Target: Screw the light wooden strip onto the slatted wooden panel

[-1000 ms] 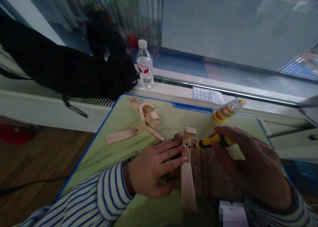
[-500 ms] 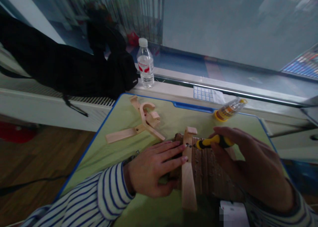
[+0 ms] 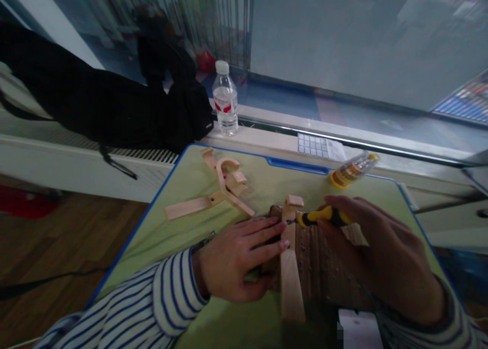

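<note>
My right hand [image 3: 385, 252] is closed round the yellow and black handle of a screwdriver [image 3: 323, 215]. Its tip points left at a small screw in the upper part of a curved wooden hook [image 3: 292, 283]; whether tip and screw touch is too small to tell. The hook lies across a ridged brown block [image 3: 320, 272], its bent end away from me. Stretched out flat, the fingers of my left hand [image 3: 236, 257] rest with their tips on the hook's left edge, just beside the screw.
Other joined wooden hook pieces [image 3: 224, 186] lie at the table's far left. A clear bottle with a yellow base [image 3: 348, 171] lies tilted at the back right. Beyond the table [image 3: 152, 242] stand a water bottle [image 3: 225, 102] and a black bag [image 3: 125, 105]. A phone-like object [image 3: 360, 328] is nearest me.
My right hand and the screwdriver have shifted slightly left and the handle has turned a little. My left hand stays against the hook. The whole view has drifted slightly.
</note>
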The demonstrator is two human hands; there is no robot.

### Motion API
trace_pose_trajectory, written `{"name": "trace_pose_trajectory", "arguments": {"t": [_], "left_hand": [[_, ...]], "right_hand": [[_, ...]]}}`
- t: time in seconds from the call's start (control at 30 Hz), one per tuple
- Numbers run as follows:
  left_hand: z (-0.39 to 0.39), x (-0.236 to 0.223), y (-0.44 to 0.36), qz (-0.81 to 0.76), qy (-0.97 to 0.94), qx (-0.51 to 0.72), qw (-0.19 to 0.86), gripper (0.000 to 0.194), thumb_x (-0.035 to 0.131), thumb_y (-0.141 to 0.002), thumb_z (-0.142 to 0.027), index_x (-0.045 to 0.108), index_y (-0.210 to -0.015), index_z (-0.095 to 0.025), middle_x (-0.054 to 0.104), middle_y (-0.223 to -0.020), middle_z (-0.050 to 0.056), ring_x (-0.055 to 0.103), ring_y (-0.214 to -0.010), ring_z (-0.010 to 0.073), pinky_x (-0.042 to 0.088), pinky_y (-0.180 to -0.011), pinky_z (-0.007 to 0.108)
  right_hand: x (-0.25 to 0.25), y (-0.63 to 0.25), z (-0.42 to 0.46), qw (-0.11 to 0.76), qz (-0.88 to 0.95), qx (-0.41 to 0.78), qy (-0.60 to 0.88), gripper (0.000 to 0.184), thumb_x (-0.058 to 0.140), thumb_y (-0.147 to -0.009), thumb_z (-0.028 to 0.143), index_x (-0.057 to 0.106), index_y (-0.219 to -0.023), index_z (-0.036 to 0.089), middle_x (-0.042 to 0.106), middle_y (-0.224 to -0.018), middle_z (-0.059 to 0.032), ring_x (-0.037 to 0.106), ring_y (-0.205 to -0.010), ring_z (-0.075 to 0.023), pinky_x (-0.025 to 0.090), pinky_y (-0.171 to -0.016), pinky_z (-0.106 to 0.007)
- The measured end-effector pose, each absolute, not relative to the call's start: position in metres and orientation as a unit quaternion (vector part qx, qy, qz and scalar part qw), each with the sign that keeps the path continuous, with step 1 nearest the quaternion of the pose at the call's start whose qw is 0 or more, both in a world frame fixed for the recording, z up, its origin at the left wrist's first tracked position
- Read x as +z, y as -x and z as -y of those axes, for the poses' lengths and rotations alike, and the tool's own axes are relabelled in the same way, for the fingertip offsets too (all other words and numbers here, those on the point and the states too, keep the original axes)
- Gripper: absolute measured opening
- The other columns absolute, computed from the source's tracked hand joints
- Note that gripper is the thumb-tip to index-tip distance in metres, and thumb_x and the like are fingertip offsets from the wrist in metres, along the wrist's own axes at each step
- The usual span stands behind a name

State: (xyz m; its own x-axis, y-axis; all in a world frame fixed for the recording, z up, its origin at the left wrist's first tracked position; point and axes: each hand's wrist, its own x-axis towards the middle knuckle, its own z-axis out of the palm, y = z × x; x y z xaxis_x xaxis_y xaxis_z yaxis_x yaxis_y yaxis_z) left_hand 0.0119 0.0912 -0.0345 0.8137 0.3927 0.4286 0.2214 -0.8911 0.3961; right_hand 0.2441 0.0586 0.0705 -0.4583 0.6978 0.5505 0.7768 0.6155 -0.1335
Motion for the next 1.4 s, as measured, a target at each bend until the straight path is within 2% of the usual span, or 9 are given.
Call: {"name": "trace_pose_trajectory", "arguments": {"t": [0.4,0.93,1.23,1.4], "left_hand": [[-0.091,-0.034,-0.014,-0.165,-0.934,0.275,0.16,0.057,0.059,-0.074,-0.031,0.052,-0.126,-0.011,0.052,-0.136,0.018,0.043,-0.131,0.0297,0.043,-0.105,0.045],[-0.09,-0.035,-0.013,-0.158,-0.934,0.278,0.158,0.057,0.06,-0.076,-0.033,0.05,-0.128,-0.012,0.051,-0.136,0.018,0.043,-0.131,0.03,0.043,-0.104,0.046],[-0.09,-0.035,-0.014,-0.168,-0.932,0.278,0.163,0.056,0.059,-0.076,-0.032,0.051,-0.128,-0.012,0.052,-0.136,0.018,0.043,-0.131,0.0298,0.043,-0.104,0.047],[-0.09,-0.035,-0.014,-0.165,-0.932,0.277,0.166,0.056,0.059,-0.076,-0.031,0.05,-0.128,-0.013,0.053,-0.135,0.017,0.043,-0.131,0.0295,0.043,-0.104,0.047]], "right_hand": [[0.066,-0.241,-0.059,0.304,0.837,-0.062,0.45,0.038,0.061,-0.086,0.016,0.051,-0.122,0.014,0.068,-0.102,-0.0054,0.064,-0.091,-0.013,0.052,-0.081,-0.019],[0.064,-0.241,-0.063,0.299,0.845,-0.045,0.44,0.045,0.058,-0.087,0.018,0.046,-0.13,0.015,0.067,-0.105,-0.0085,0.065,-0.094,-0.0181,0.056,-0.079,-0.028],[0.06,-0.238,-0.065,0.313,0.841,-0.056,0.438,0.044,0.059,-0.087,0.018,0.047,-0.129,0.013,0.067,-0.102,-0.0079,0.065,-0.092,-0.0157,0.055,-0.079,-0.025],[0.058,-0.237,-0.067,0.322,0.84,-0.071,0.432,0.045,0.059,-0.087,0.019,0.047,-0.13,0.014,0.068,-0.101,-0.0075,0.066,-0.091,-0.017,0.056,-0.078,-0.028]]}}
